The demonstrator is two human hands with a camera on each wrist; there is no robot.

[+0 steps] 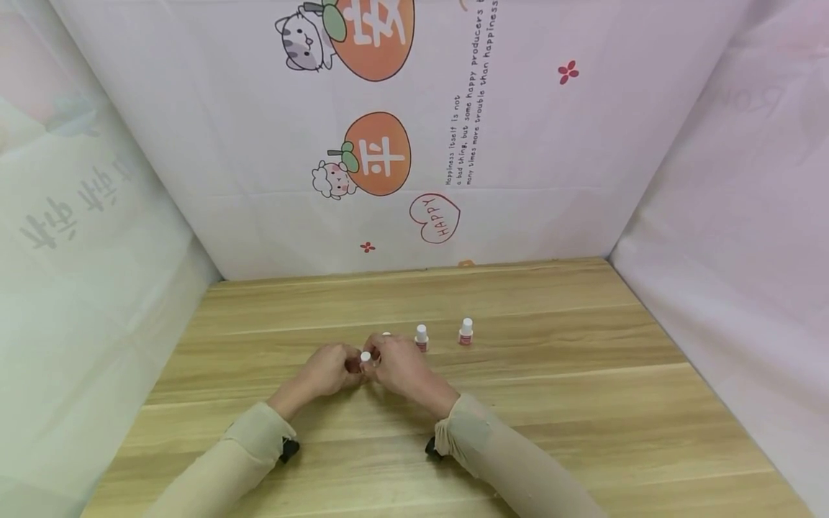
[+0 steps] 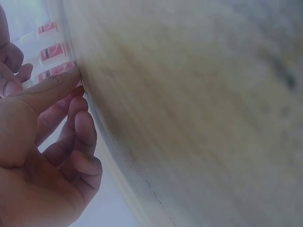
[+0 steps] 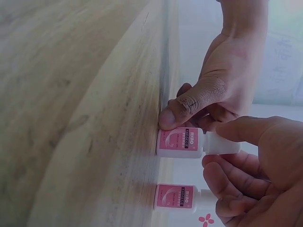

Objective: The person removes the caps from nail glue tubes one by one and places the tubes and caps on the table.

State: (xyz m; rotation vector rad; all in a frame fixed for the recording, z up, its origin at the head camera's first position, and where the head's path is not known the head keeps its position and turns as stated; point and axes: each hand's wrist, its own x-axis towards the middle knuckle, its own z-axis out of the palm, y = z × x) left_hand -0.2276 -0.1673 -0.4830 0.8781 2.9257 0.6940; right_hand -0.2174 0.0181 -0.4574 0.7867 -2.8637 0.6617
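Note:
A small white nail glue bottle (image 3: 180, 143) with a pink label stands upright on the wooden table between both hands. My left hand (image 1: 329, 370) pinches its body low down near the tabletop, the thumb lying along the label side. Around its white cap (image 3: 221, 143) are the thumb and fingers of my right hand (image 1: 400, 365). Just beyond the right hand stands a second nail glue bottle (image 3: 174, 196), mostly hidden in the head view, where little more than its cap top (image 1: 386, 334) shows. The left wrist view shows the left hand's other fingers loosely curled.
Two more bottles of the same kind, a nearer one (image 1: 422, 339) and a farther one (image 1: 466, 332), stand to the right in a loose row. The wooden table (image 1: 583, 403) is bounded by printed white cloth (image 1: 518, 144) at the back and sides.

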